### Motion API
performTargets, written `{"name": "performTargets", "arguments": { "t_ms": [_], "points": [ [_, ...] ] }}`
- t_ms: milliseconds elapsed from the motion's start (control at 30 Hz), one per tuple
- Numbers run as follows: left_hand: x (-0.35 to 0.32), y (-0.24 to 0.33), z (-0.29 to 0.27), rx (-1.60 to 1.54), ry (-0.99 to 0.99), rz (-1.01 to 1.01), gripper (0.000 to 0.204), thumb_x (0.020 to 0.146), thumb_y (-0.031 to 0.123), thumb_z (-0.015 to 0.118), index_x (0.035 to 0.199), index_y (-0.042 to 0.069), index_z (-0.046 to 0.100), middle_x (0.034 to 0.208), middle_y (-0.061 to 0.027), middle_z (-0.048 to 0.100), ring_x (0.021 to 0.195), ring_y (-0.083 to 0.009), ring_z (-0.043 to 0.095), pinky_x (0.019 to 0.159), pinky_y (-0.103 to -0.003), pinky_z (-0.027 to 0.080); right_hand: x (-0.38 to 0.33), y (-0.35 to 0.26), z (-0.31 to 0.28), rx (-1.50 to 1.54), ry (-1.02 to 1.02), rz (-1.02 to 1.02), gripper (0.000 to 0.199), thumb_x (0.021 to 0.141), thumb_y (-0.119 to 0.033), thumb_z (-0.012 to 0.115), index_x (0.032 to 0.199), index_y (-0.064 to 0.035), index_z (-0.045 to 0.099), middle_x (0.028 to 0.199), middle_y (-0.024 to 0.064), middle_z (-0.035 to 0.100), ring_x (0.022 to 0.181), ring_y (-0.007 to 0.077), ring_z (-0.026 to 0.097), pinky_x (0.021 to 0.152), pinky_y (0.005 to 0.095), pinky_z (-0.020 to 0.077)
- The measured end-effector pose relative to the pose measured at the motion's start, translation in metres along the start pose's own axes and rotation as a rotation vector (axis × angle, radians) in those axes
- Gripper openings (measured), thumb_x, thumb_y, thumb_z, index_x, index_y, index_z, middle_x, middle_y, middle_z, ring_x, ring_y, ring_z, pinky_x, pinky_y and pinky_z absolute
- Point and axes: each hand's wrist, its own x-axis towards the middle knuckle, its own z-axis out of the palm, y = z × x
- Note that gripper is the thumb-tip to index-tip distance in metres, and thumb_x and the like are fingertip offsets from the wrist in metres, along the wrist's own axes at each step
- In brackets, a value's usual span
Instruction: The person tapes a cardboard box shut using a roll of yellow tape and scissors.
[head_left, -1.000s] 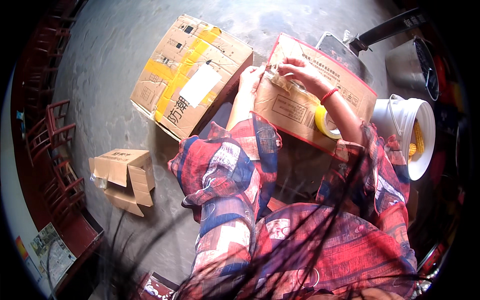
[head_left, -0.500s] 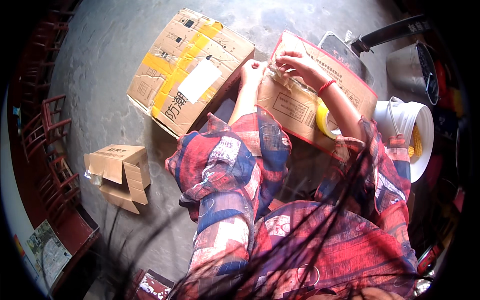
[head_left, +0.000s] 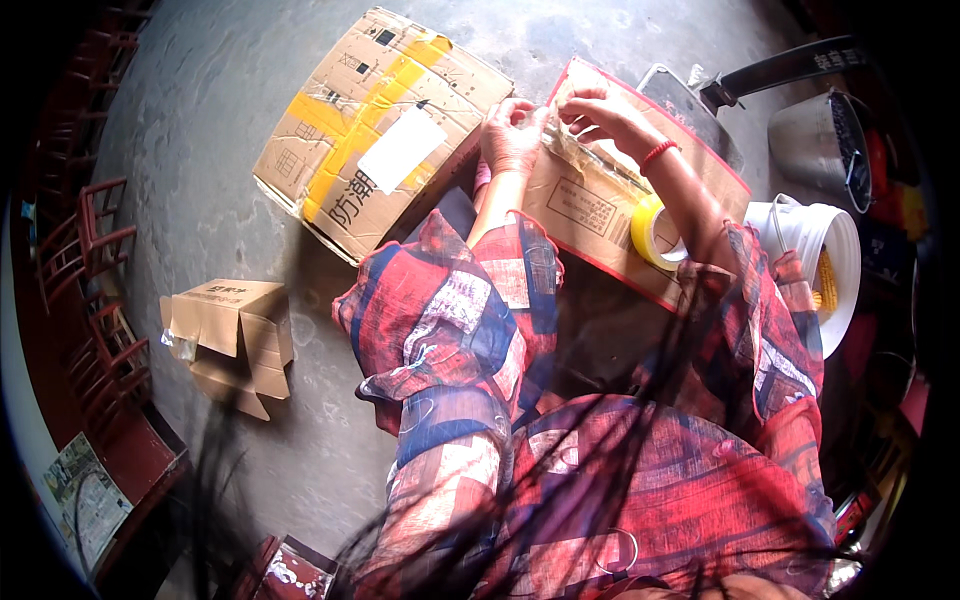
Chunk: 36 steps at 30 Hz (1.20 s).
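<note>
In front of me a brown cardboard box (head_left: pixel 580 205) with red edges lies with its printed side facing up. A loose, crumpled strip of clear tape (head_left: pixel 600 158) runs along its seam. At the box's left corner my left hand (head_left: pixel 512 140) is closed, thumb and fingers pinched together. Just right of it, above the tape, my right hand (head_left: pixel 612 118) has its fingers curled in toward the thumb, a red band on the wrist. Whatever is between the fingertips of either hand is too small to make out. A yellow tape roll (head_left: pixel 645 232) rests on the box beside my right forearm.
To the left stands a larger carton (head_left: pixel 330 130) crossed with yellow tape. A small open carton (head_left: pixel 265 350) lies on the grey floor (head_left: pixel 200 180). At right are a white bucket (head_left: pixel 848 280) holding corn, a metal bucket (head_left: pixel 800 150) and a scale (head_left: pixel 690 110). Red chairs (head_left: pixel 100 225) line the left.
My left hand has turned and its fingers have moved slightly right, nearer the right hand. The right hand has shifted a little, and more of the clear tape shows below it.
</note>
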Motion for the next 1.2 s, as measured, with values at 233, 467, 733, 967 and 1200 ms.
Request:
{"name": "performTargets", "arguments": {
  "t_ms": [233,467,733,967,1200],
  "points": [
    [-0.01,-0.009,0.006,0.076,-0.107,0.067,0.031,0.064,0.022,0.076,0.09,0.009,0.062,0.08,-0.0053,0.056,0.071,-0.0154,0.055,0.066,-0.029,0.048,-0.028,0.012,-0.022,0.052,0.023,0.004,0.017,0.081,-0.026,0.057,0.082,-0.009,0.06,0.079,-0.0009,0.061,0.069,0.0052,0.057,0.064,0.0204,0.0478],
    [-0.009,-0.023,0.001,0.032,-0.11,0.106,0.027,0.068,0.017,0.073,0.092,0.01,0.061,0.084,-0.0049,0.054,0.073,-0.0144,0.055,0.066,-0.028,0.048,-0.033,0.033,-0.036,-0.024,-0.065,-0.038,0.019,0.082,-0.028,0.056,0.082,-0.0093,0.06,0.079,-0.0009,0.062,0.074,0.0054,0.058,0.069,0.019,0.045],
    [-0.002,-0.021,0.01,0.032,0.023,0.147,0.015,0.07,0.024,0.07,0.078,0.012,0.068,0.079,-0.0092,0.057,0.079,-0.0248,0.056,0.069,-0.034,0.047,-0.036,0.03,-0.037,0.1,-0.065,-0.112,0.019,0.082,-0.03,0.057,0.084,-0.011,0.059,0.084,-0.0016,0.062,0.08,0.0054,0.058,0.073,0.0204,0.0445],
    [0.012,0.02,0.004,0.027,-0.134,-0.07,0.036,0.072,0.04,0.071,0.075,0.004,0.068,0.068,-0.0027,0.063,0.061,-0.0075,0.054,0.059,-0.023,0.045,-0.016,0.029,-0.02,0.04,-0.105,-0.113,0.02,0.082,-0.03,0.058,0.089,-0.0115,0.06,0.089,-0.0022,0.063,0.087,0.0052,0.057,0.073,0.0198,0.0422],
    [0.024,0.017,0.004,-0.134,-0.273,-0.201,0.035,0.068,0.036,0.075,0.082,0.004,0.068,0.074,-0.0036,0.065,0.066,-0.008,0.056,0.062,-0.023,0.045,-0.011,0.023,-0.008,-0.042,-0.097,-0.053,0.02,0.079,-0.027,0.059,0.091,-0.0112,0.061,0.089,-0.0018,0.064,0.086,0.0044,0.057,0.072,0.0189,0.041]
  ]
}}
